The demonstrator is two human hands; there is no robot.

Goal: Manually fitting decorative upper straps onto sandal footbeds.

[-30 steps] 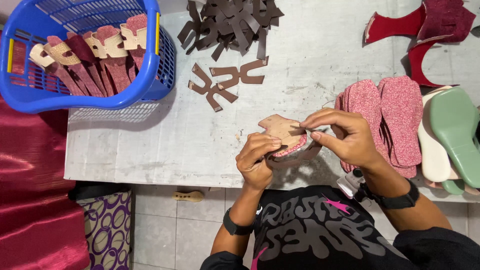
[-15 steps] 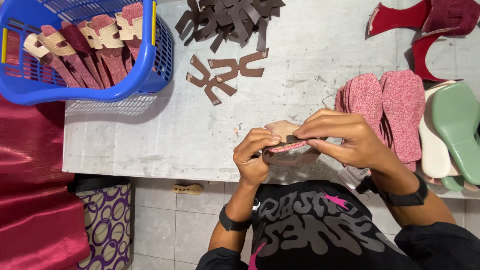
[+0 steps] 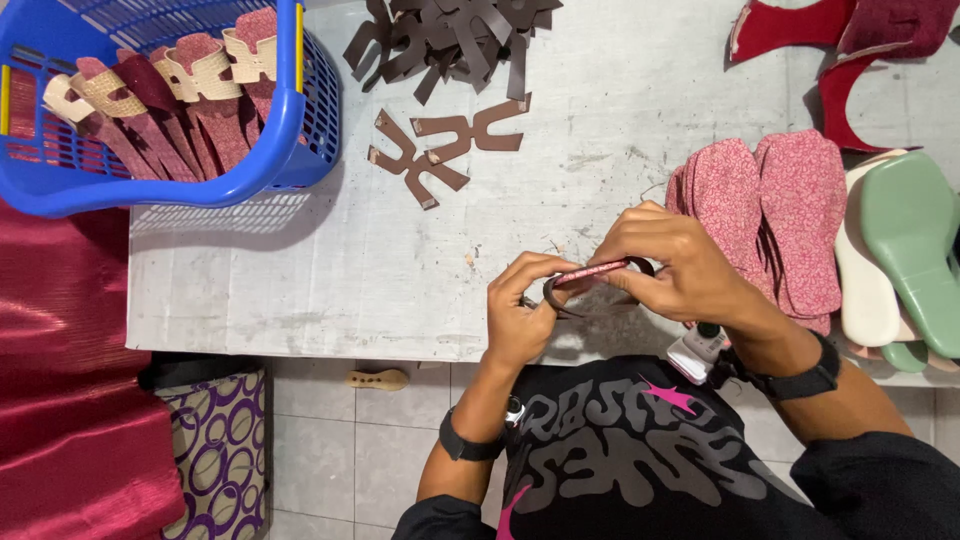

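Two hands meet over the near edge of the surface, at about 6 o'clock in the view. The left hand and the right hand both grasp one pink sandal insole, seen edge-on, with a dark brown strap curving under it. The fingers of the left hand pinch the strap end and the insole edge; the right-hand fingers are clenched over the other end of the insole. The insole is held just above the surface, not lying on it.

At 3 o'clock from the hands a stack of pink insoles lies fanned out, and just beside it, further right, are green and cream soles. At 12 o'clock two brown strap pieces lie flat, and behind them is a pile of brown straps. At 10 o'clock a blue plastic basket holds finished insoles with straps. Dark red cut pieces are at 1 o'clock. Red shiny cloth hangs at 8 o'clock, beside the surface.
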